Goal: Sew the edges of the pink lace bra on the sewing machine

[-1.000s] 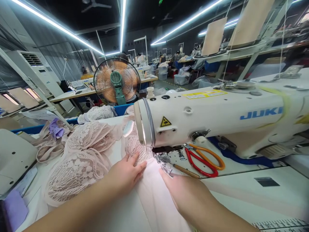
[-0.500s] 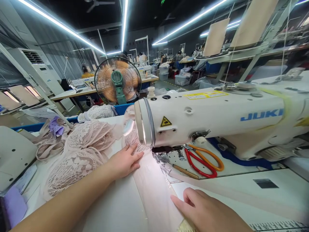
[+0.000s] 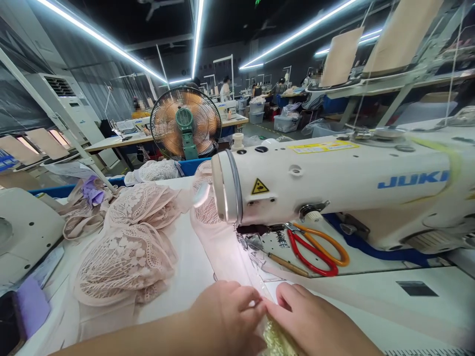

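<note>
A pale pink lace bra (image 3: 222, 249) lies under the needle end of a white sewing machine (image 3: 274, 183), its plain mesh band stretching towards me. My left hand (image 3: 230, 316) is closed in a pinch on the band's near edge, low in the middle of the view. Right beside it, fingertips almost touching, my right hand (image 3: 311, 321) also pinches that edge. A shiny yellowish strip (image 3: 276, 338) shows below the two hands. What lies beneath my fingers is partly hidden.
Several lace bras (image 3: 126, 262) are piled at left. Right of the needle lie red-and-orange-handled scissors (image 3: 315, 249) and a wooden-handled tool (image 3: 287, 264). A large fan (image 3: 185, 121) stands behind the table; thread cones (image 3: 339, 57) rise at upper right. People work in the background.
My left hand has left the lace by the needle and come back towards me, closing on the band's edge beside my right hand. My right hand has barely moved.
</note>
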Tool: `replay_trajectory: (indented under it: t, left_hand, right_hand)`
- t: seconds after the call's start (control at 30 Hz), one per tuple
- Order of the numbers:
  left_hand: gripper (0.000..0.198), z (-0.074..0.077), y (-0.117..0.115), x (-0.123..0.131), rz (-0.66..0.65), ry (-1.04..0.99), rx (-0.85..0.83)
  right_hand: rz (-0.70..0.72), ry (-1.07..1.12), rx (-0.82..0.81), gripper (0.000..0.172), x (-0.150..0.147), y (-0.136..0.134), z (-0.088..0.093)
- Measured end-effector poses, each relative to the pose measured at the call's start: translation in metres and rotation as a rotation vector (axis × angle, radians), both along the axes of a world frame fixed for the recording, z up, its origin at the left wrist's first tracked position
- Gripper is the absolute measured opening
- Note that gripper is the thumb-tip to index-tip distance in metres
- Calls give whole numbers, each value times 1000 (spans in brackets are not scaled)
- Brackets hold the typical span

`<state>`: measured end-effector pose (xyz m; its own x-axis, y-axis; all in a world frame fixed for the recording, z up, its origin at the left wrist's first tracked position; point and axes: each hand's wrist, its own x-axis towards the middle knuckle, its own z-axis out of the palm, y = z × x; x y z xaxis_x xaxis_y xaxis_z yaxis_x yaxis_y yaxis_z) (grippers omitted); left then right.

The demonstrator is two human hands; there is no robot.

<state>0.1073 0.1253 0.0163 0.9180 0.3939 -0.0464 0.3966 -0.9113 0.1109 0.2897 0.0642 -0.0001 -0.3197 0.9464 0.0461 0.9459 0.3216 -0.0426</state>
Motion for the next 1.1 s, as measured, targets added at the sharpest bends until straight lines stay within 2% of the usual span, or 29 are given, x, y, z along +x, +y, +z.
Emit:
replay_trajectory:
  t: [0.07,0.2,0.33,0.5,0.63,0.8,0.93,1.1]
  left_hand:
    - [44,-7,-6,0,-60,-4,99]
    - [36,-5,2,-9,-99,-90,225]
    - [21,0,14,-16,-137,-141,294]
    - [12,0,26,-19,-146,-149,365]
    - [12,1,37,-22,-150,-128,391]
    - [14,0,53,-26,-161,-136,390]
    - [16,-3,65,-28,-173,-140,398]
    - [18,-5,76,-29,-176,-134,405]
  right_hand:
    - [14,38,1,24,2,3,-5]
    - [38,53,-20,44,6,12,-9]
    - [14,-30,-185,48,1,24,7]
    - [-117,-32,-270,44,-11,37,30]
    - [-146,-73,-330,64,-16,44,33]
    - [-132,-186,-322,85,-21,50,23]
    - [-132,-215,-303,86,-25,53,22]
    - [-167,-194,-245,75,-29,58,23]
